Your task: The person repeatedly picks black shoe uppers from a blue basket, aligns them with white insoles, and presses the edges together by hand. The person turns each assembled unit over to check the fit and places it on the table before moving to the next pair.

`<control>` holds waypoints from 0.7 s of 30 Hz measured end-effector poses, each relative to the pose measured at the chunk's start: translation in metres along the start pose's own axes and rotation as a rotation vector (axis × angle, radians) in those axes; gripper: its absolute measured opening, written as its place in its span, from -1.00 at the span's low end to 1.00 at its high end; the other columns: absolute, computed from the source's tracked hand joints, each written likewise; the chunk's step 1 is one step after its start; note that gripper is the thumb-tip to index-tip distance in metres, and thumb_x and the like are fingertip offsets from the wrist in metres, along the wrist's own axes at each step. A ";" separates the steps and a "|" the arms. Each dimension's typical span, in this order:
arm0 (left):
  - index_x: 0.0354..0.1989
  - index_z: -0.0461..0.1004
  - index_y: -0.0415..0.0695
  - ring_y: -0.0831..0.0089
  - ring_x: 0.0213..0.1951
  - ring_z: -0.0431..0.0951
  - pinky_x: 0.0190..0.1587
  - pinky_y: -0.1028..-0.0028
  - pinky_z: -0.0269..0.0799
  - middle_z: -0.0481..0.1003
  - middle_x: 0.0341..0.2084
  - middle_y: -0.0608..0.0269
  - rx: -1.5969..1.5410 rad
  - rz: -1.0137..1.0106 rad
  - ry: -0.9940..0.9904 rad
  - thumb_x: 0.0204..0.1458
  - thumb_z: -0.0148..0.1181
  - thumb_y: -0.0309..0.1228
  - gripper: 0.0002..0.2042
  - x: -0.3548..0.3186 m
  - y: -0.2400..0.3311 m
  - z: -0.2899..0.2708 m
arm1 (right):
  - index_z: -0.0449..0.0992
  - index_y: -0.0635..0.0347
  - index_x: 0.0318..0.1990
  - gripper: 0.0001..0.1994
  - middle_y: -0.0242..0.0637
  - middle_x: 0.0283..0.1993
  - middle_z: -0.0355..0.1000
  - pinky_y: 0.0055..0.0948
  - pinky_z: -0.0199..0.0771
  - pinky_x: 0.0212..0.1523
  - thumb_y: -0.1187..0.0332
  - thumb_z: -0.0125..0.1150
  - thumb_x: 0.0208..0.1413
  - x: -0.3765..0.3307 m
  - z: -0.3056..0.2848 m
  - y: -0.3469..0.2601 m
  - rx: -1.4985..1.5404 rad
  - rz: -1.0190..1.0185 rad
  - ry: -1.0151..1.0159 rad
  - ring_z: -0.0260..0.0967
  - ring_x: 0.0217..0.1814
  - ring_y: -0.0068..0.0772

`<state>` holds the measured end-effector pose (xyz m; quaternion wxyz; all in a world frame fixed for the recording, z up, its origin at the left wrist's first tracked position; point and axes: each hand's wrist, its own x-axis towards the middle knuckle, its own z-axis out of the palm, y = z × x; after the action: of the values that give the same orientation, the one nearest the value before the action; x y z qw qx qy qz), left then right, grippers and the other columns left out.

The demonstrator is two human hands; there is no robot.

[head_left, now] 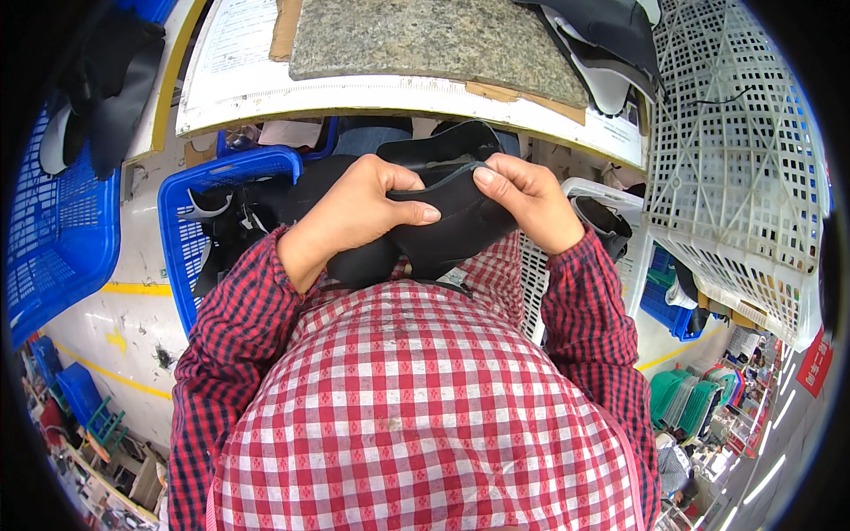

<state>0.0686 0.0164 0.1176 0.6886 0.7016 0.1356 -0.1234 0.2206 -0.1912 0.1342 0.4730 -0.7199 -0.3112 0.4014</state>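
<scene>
A black shoe upper point(452, 221) is held over my lap, just in front of the table edge. Its opening faces up, and the far side of the rim stands above my fingers. My left hand point(345, 208) pinches the near rim, with the thumb lying along the outside and the fingers curled inside. On the other end of that rim, my right hand point(536, 199) presses its thumb against the edge; its remaining fingers are partly hidden behind the material. More black material hangs below my left hand, against the checked apron point(416, 398).
A white-topped table point(239, 102) bears a stone slab point(425, 44) and black pieces with white lining point(611, 53). Left of my lap is a blue basket point(173, 239) of dark pieces; another blue basket point(75, 239) stands farther left. A tall white basket point(735, 168) rises at right.
</scene>
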 end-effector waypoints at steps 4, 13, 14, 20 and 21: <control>-0.32 0.69 -0.29 0.65 -0.37 0.52 -0.27 0.52 0.45 0.60 -0.49 0.35 -0.049 0.138 -0.001 0.02 0.49 -0.48 -0.86 -0.005 -0.015 -0.005 | 0.57 0.27 -0.20 -0.77 -0.28 -0.44 0.46 -0.49 0.45 -0.26 0.24 0.30 0.33 -0.007 0.005 -0.005 -0.280 -0.250 0.018 0.37 -0.30 -0.72; -0.35 0.67 -0.27 0.43 -0.31 0.53 -0.19 0.47 0.44 0.53 -0.43 0.27 0.350 0.424 0.591 -0.16 0.50 -0.59 -0.82 -0.086 0.043 -0.041 | 0.58 0.25 -0.10 -0.66 -0.34 -0.14 0.59 -0.54 0.40 -0.07 0.14 0.03 0.48 -0.016 -0.011 0.009 0.382 -0.269 0.312 0.40 -0.20 -0.58; -0.31 0.66 -0.30 0.51 -0.28 0.51 -0.15 0.52 0.44 0.53 -0.36 0.30 0.196 0.439 0.716 -0.14 0.43 -0.65 -0.82 -0.100 0.061 -0.059 | 0.56 0.25 0.00 -0.68 -0.30 -0.09 0.61 -0.51 0.45 -0.07 0.16 0.06 0.47 -0.012 -0.027 0.009 0.417 -0.267 0.399 0.43 -0.19 -0.58; -0.02 0.65 -0.26 0.44 -0.12 0.58 0.05 0.45 0.45 0.62 -0.10 0.22 0.506 0.528 1.260 0.11 0.40 -0.43 -0.72 -0.100 0.153 -0.204 | 0.34 0.42 0.32 -0.34 -0.01 0.24 0.46 -0.40 0.40 0.28 0.06 0.34 0.31 0.055 -0.141 -0.004 0.785 -0.232 0.674 0.41 0.24 -0.39; 0.09 0.60 -0.22 0.30 0.01 0.56 0.14 0.34 0.42 0.64 -0.06 0.13 1.140 0.391 1.464 0.13 0.40 -0.36 -0.63 -0.099 0.164 -0.213 | 0.36 0.40 0.31 -0.35 -0.03 0.19 0.47 -0.38 0.44 0.21 0.06 0.38 0.27 0.071 -0.149 -0.011 0.915 -0.072 0.690 0.42 0.18 -0.37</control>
<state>0.0327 0.2244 0.3103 -0.0052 0.8456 0.3332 0.4171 0.3840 -0.1927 0.1590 0.8240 -0.5201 0.0424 0.2208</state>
